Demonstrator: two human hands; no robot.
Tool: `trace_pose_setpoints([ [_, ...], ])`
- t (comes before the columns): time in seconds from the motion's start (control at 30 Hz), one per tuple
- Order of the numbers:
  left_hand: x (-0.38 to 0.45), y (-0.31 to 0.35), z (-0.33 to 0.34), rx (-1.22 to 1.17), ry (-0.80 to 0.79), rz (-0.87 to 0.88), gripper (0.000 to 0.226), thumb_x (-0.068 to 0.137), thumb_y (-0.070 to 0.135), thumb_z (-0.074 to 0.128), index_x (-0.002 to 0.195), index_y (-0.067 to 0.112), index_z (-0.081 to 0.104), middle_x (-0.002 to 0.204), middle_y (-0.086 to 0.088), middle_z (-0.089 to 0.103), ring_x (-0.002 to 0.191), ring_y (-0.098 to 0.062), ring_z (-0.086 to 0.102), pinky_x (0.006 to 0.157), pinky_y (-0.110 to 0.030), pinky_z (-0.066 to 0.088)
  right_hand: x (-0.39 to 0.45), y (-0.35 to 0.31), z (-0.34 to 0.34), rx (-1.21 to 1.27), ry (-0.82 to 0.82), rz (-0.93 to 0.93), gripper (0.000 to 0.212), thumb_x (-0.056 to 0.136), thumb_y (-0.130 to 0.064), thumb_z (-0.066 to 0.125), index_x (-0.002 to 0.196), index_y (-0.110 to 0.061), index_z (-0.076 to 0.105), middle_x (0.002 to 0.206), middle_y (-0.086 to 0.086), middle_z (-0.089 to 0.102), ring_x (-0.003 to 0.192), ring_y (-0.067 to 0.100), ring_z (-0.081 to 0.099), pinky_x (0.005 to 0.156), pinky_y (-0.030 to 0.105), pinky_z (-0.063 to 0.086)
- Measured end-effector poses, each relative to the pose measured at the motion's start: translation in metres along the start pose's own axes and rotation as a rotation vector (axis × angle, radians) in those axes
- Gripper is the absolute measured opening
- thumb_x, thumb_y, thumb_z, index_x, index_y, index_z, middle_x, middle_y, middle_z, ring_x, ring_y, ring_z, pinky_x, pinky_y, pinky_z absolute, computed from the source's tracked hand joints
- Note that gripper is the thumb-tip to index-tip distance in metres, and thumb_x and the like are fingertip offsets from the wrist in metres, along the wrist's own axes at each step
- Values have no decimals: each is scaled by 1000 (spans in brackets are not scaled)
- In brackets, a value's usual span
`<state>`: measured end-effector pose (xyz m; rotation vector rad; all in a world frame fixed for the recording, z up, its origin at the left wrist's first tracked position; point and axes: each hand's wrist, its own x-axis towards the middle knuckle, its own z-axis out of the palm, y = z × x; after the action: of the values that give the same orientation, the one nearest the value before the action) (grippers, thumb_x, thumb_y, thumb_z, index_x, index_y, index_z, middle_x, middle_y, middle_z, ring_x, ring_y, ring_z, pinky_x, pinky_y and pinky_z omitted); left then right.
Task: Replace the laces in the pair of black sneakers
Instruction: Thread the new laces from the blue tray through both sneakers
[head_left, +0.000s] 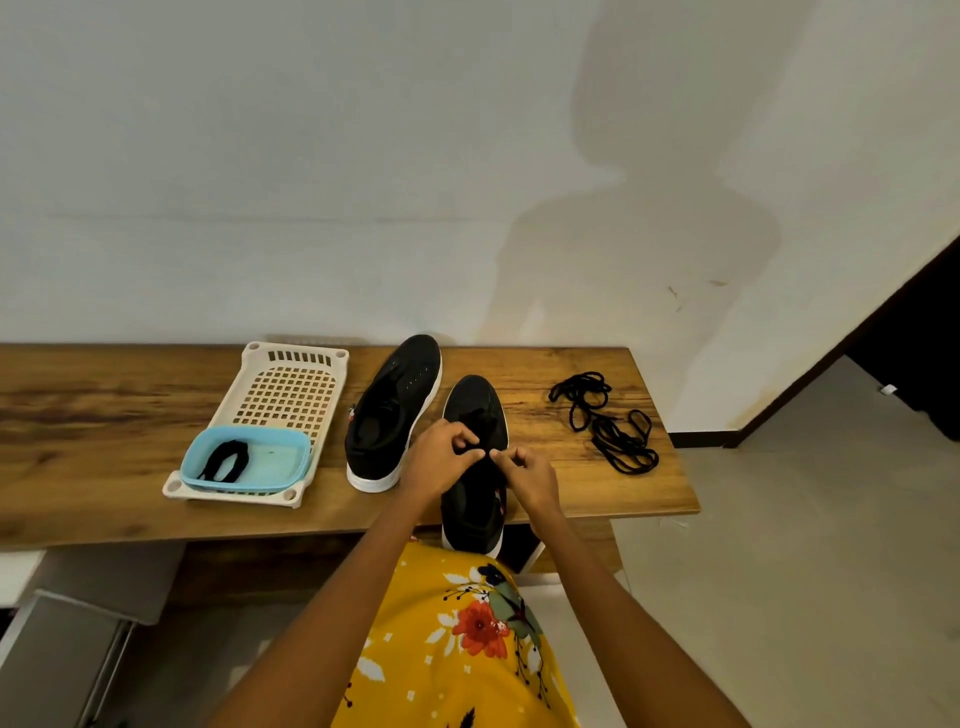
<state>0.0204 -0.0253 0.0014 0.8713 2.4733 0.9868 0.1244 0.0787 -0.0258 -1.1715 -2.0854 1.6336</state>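
Head view: wooden bench (156, 395) against white wall (311, 156); grey floor (805, 571).

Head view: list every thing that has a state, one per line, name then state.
left sneaker: unlaced, upright on the table.
right sneaker: laced, heel past the table edge.
left hand: pinching the lace over the right sneaker.
right hand: pinching the lace too.
loose laces: piled on the table, untouched.
blue tub: holds one bundled black lace.
white basket: under the tub, otherwise empty.
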Motion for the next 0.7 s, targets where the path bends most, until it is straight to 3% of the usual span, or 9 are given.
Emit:
trace_pose_setpoints([
  [0.23,-5,-13,-6,10,103,52,7,84,18,67,91,18,70,90,3,68,79,-6,58,70,-20,42,10,4,-1,43,-30,57,22,88,-30,64,71,-16,66,75,7,68,84,29,67,80,50,55],
  [0.33,-4,-14,-3,109,89,192,20,87,12,63,104,21,68,89,1,63,80,-13,61,74,-26,48,13,-2,-3,31,-57,4,8,89,-18,62,82,-15,66,80,2,67,82,20,65,75,35,53],
  [0.43,-4,-15,0,215,72,265,31,92,13,55,120,25,64,96,-5,58,85,-20,57,76,-24,38,18,-7,-3,73,-112,-47,11,91,-13,58,98,-15,67,93,0,67,90,12,63,79,27,52],
  [0.57,-6,-17,2,338,54,306,37,97,15,48,130,30,55,101,-8,54,89,-23,54,83,-26,35,17,-9,0,167,-95,-31,18,91,-19,62,73,-17,67,67,-6,62,66,3,58,63,18,46],
  [0.7,-4,-19,3,393,68,346,37,97,16,48,130,31,54,100,-4,54,90,-19,54,81,-24,30,20,-4,3,202,-40,23,30,93,-18,60,63,-15,57,61,-1,55,60,9,52,59,23,41],
])
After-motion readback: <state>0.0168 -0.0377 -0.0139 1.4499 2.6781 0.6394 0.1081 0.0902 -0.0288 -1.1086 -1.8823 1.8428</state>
